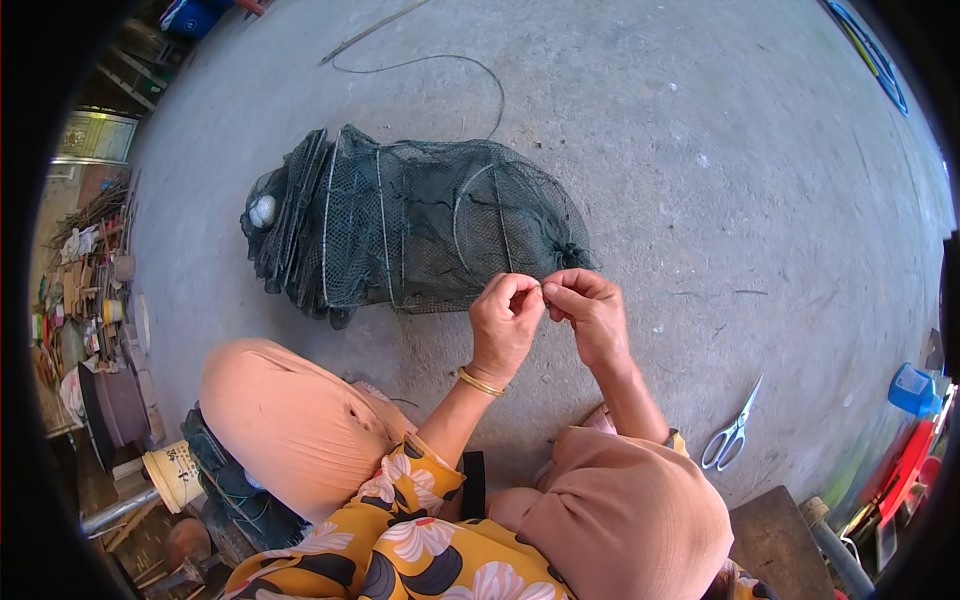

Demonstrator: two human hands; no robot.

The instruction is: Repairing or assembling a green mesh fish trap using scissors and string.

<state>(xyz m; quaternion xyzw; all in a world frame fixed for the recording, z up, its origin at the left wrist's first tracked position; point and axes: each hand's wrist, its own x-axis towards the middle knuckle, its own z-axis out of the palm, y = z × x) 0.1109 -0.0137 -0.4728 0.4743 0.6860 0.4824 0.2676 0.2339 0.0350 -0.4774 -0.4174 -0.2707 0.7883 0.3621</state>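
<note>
My left hand and my right hand meet fingertip to fingertip, each closed in a pinch. Whatever lies between the fingers is too small to make out; it may be a thin strand. Just beyond them a dark green mesh fish trap lies on its side on the concrete, with pale hoops inside and its left part folded together. A gathered knot closes its right end, close to my right hand. A white ball-like float shows at the left end.
Scissors lie on the concrete floor to the right. A thin cord trails beyond the trap. Clutter and a yellowish bucket stand at left; a blue jug stands at the right edge. A coiled hose lies far right.
</note>
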